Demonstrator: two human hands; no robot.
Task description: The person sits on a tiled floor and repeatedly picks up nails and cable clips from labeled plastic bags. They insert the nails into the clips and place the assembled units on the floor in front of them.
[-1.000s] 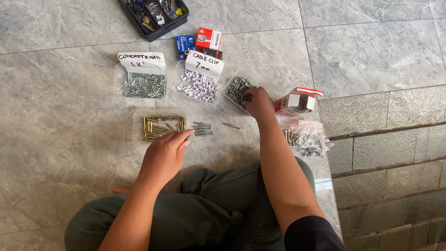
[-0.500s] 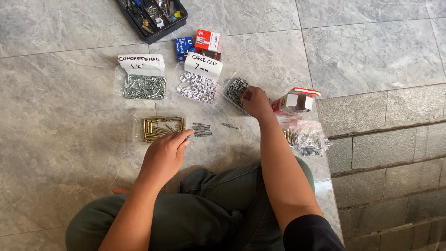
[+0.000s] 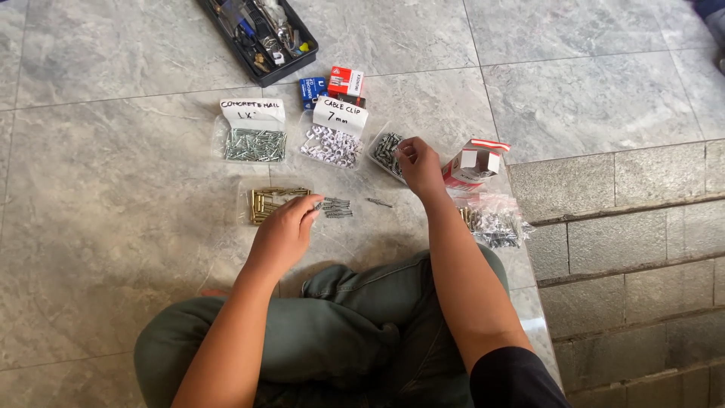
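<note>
A: Right hand (image 3: 418, 165) state?
B: Pinching at the clear bag of dark screws (image 3: 387, 151), centre frame; fingertips hide the grip. Left hand (image 3: 285, 230) relaxed, touching loose screws (image 3: 336, 208).
A: Cut off?
B: Tool tray (image 3: 260, 38), top edge. Bare tile left.

Black tool tray (image 3: 260, 47) at top; bag of silver nails (image 3: 254, 143); red-white box (image 3: 345, 81) beside blue box (image 3: 310, 90).

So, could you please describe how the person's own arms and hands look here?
Both forearms are bare. The right arm shows a black short sleeve at the upper arm. The left hand and right hand wear no gloves; no rings or watch are visible.
</note>
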